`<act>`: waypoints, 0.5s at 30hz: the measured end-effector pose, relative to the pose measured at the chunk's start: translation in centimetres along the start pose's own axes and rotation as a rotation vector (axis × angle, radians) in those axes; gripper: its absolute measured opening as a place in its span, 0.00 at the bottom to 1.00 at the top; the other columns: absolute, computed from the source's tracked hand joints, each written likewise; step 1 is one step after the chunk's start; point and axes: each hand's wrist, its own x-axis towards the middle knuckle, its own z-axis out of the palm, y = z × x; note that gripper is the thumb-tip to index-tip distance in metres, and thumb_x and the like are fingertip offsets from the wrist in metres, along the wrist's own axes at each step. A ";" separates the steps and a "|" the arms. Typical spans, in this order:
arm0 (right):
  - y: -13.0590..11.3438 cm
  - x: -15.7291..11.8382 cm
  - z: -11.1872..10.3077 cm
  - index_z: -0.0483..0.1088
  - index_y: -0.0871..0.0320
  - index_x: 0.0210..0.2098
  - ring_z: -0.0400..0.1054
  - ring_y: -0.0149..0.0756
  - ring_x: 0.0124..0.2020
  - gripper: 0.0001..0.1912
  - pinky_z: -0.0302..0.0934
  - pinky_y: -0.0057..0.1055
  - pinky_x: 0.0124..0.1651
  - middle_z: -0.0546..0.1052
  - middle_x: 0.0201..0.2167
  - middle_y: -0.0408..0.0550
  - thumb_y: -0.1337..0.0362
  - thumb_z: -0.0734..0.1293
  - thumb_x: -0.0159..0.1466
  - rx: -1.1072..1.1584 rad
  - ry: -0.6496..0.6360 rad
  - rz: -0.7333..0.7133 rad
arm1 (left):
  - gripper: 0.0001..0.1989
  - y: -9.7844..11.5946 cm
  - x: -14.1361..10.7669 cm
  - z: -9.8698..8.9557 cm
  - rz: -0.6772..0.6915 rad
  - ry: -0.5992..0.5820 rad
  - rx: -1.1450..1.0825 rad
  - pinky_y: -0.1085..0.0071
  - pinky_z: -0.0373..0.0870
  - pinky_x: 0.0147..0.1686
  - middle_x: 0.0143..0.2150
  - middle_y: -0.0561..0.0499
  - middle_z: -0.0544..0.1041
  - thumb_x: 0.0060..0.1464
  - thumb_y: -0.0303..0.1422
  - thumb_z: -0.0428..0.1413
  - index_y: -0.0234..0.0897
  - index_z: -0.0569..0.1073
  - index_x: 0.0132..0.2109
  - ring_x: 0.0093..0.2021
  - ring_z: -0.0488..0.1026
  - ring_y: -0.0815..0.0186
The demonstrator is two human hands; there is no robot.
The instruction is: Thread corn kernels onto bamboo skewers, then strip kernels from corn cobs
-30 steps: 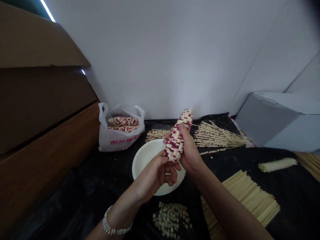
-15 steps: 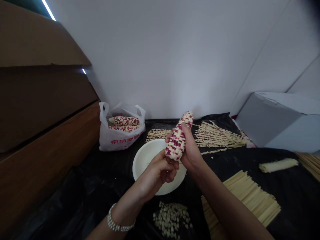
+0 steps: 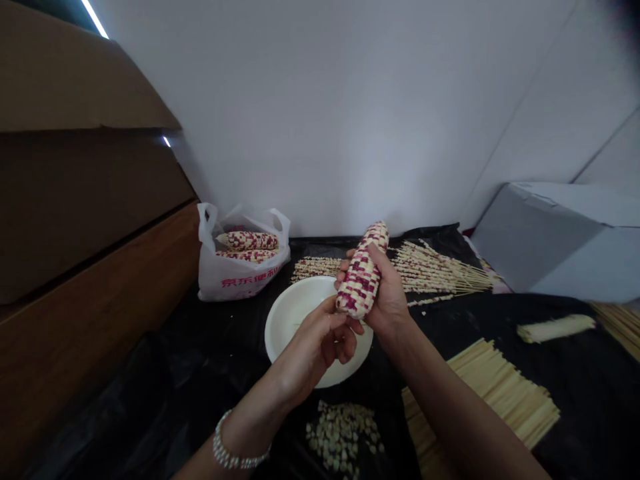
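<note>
The right hand [image 3: 389, 293] is wrapped around a maroon-and-cream corn cob [image 3: 361, 273], thumb laid along its upper side, while the left hand [image 3: 320, 340] has its fingers curled at the cob's near end; whether they pinch anything there, I cannot tell. The cob is held above the far right part of a white bowl [image 3: 278, 327], with skewer-like sticks strung with kernels [image 3: 435, 270] behind it. For steady handling, I would keep the right grip firm but not crushing, brace the near end with the left fingertips, and work over the bowl so that anything loose drops inside rather than onto the black sheet [image 3: 200, 373]. The cob's long axis runs away from the person and slightly rightward, its far end pointing towards the white wall [image 3: 310, 120] and its rounded near end facing back to the left hand
</note>
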 end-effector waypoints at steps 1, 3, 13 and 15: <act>0.0 0.0 0.0 0.67 0.53 0.33 0.72 0.37 0.30 0.15 0.69 0.36 0.33 0.74 0.23 0.43 0.49 0.66 0.57 -0.006 0.005 -0.002 | 0.07 0.0 0.0 0.0 -0.006 0.004 -0.008 0.75 0.55 0.22 0.34 0.50 0.71 0.56 0.33 0.52 0.34 0.68 0.40 0.23 0.64 0.75; 0.0 0.0 0.0 0.66 0.53 0.32 0.71 0.36 0.28 0.14 0.69 0.36 0.33 0.73 0.23 0.42 0.50 0.66 0.57 -0.004 0.013 -0.008 | 0.08 -0.1 0.1 0.1 -0.013 0.016 -0.016 0.75 0.54 0.22 0.33 0.50 0.71 0.56 0.35 0.53 0.34 0.68 0.39 0.22 0.64 0.75; 0.2 -0.2 0.4 0.65 0.54 0.30 0.67 0.30 0.23 0.11 0.67 0.31 0.29 0.72 0.22 0.41 0.53 0.66 0.56 0.006 0.066 -0.028 | 0.08 -0.7 0.4 0.3 -0.018 0.018 0.011 0.75 0.54 0.22 0.33 0.51 0.69 0.59 0.36 0.49 0.35 0.65 0.40 0.22 0.64 0.75; 0.3 -0.2 0.3 0.64 0.53 0.31 0.67 0.30 0.22 0.12 0.66 0.29 0.26 0.72 0.22 0.41 0.52 0.65 0.57 -0.044 0.065 -0.056 | 0.09 -0.7 0.5 0.3 -0.020 0.012 0.018 0.75 0.54 0.21 0.33 0.52 0.69 0.59 0.37 0.47 0.36 0.65 0.40 0.22 0.63 0.75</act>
